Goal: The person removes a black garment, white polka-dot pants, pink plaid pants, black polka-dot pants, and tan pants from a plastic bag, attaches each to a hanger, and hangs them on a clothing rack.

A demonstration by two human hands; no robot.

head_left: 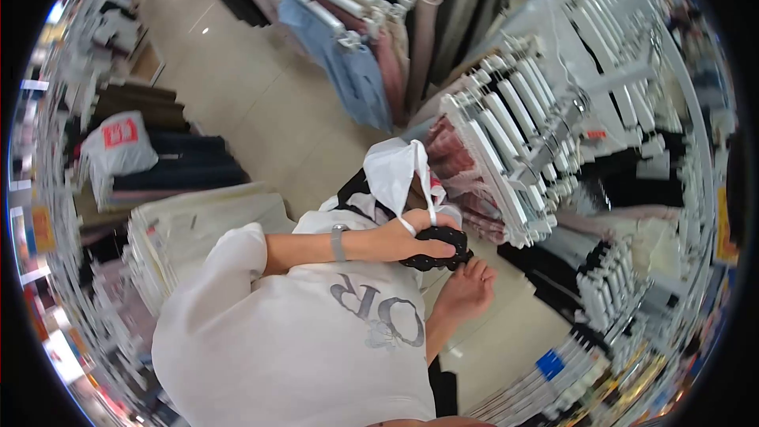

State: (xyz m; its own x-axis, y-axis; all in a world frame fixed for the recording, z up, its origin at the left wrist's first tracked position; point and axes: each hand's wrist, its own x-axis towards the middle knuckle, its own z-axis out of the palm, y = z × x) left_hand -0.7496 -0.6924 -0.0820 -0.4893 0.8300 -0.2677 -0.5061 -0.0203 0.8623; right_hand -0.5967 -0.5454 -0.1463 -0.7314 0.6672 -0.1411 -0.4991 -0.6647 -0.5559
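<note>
Nearest the camera spreads the white sweatshirt [285, 348], its dark lettering upside down. Beyond it stands a rack [553, 142] of garments on white hangers, with blue denim [340, 63] hanging farther off and pale cloth [209, 225] piled to the left. The white bag [391, 174] hangs by handles looped over the left hand [407, 239], which grasps the black dotted item [433, 250], thumb on top, in front of the torso. The right hand [466, 289] is loosely curled, fingertips at the item's edge; whether they pinch it, I cannot tell. The grey wristband [339, 242] circles the left wrist.
</note>
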